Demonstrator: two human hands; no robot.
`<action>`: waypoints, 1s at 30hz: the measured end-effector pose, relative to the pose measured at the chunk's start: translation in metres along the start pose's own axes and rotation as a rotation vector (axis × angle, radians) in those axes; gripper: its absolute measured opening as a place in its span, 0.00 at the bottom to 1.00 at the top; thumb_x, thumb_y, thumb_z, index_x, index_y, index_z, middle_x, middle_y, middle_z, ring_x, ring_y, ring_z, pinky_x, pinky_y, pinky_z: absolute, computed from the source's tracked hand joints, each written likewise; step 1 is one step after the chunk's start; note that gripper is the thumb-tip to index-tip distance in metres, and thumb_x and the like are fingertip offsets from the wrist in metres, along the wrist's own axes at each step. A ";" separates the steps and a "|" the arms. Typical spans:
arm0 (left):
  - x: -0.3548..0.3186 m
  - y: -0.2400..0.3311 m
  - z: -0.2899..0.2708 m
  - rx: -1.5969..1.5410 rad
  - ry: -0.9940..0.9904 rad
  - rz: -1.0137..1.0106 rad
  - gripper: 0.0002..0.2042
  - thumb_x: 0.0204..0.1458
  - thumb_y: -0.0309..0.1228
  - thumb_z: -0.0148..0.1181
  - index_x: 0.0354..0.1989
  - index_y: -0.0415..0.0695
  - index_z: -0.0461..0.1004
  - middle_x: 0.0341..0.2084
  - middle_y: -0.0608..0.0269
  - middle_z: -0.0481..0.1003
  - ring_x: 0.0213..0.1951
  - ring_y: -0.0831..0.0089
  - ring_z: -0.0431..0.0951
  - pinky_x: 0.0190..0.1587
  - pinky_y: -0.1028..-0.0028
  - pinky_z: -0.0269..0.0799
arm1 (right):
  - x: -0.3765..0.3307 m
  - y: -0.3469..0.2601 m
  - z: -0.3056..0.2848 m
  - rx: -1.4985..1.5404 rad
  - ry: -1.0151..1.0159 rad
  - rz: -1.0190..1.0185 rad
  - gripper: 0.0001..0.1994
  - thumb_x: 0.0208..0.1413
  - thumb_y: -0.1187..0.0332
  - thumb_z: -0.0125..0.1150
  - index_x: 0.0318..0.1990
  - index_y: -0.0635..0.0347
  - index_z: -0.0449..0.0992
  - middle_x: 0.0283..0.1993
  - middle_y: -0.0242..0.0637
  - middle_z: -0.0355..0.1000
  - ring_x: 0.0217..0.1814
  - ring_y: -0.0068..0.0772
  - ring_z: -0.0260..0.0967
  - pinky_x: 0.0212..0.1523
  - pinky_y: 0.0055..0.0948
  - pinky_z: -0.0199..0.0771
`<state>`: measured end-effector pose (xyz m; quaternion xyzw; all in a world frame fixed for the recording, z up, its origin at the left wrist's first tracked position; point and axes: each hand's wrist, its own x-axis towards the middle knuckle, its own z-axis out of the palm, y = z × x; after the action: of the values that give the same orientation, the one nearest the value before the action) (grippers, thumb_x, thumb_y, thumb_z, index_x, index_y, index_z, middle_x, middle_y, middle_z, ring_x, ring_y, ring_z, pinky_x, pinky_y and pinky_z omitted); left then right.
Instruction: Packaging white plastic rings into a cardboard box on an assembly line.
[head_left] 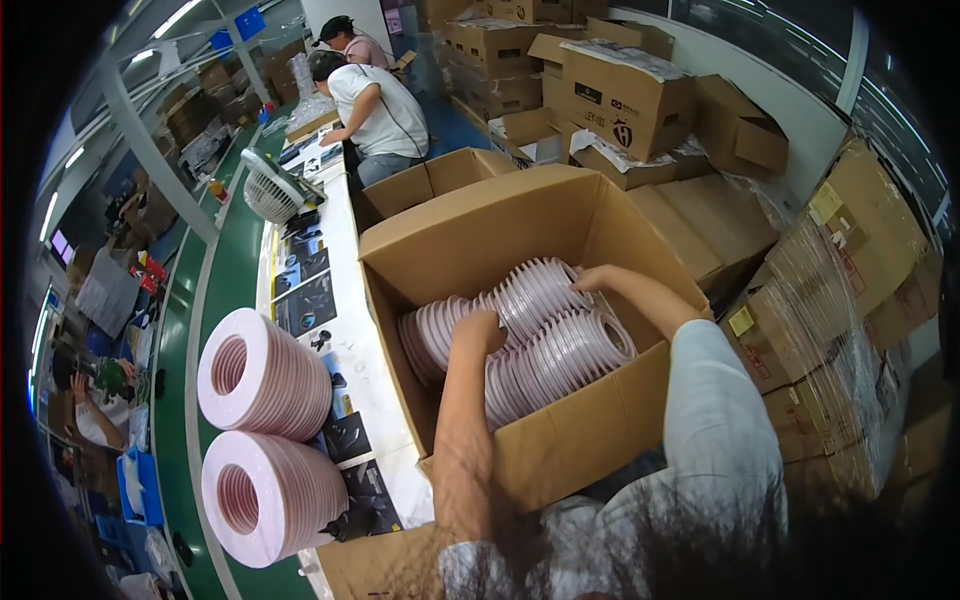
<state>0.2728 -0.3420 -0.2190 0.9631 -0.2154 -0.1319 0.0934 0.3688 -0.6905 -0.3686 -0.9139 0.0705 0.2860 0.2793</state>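
Inside an open cardboard box (540,455), several stacks of pale pink, flat rings lie on their sides. My right hand (592,279) curls its fingers over the right end of the far ring stack (535,295). At the left end of that same stack is my left hand (482,330), bent inward with its fingertips mostly hidden. A near ring stack (560,365) lies in front, its round hole facing right. Further left in the box, another ring stack (425,335) is partly covered by my left forearm.
Two more ring stacks (265,375) (275,498) stand on the green conveyor edge at left. A white fan (270,188) and dark printed cards (305,303) are on the white table (375,375). Cardboard cartons (620,100) crowd the right. Beyond, a person (385,115) leans over the table.
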 end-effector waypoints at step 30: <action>-0.006 0.044 -0.025 -0.938 0.298 0.381 0.20 0.56 0.40 0.58 0.45 0.33 0.74 0.36 0.52 0.77 0.39 0.69 0.76 0.43 0.69 0.71 | -0.192 -0.212 -0.020 1.384 0.110 -0.526 0.23 0.58 0.63 0.62 0.55 0.66 0.64 0.40 0.46 0.75 0.37 0.37 0.77 0.37 0.33 0.80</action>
<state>0.2573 -0.3756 -0.1834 0.7698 -0.2887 -0.0565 0.5665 0.2806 -0.5308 -0.1479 -0.5286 0.0272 0.0535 0.8468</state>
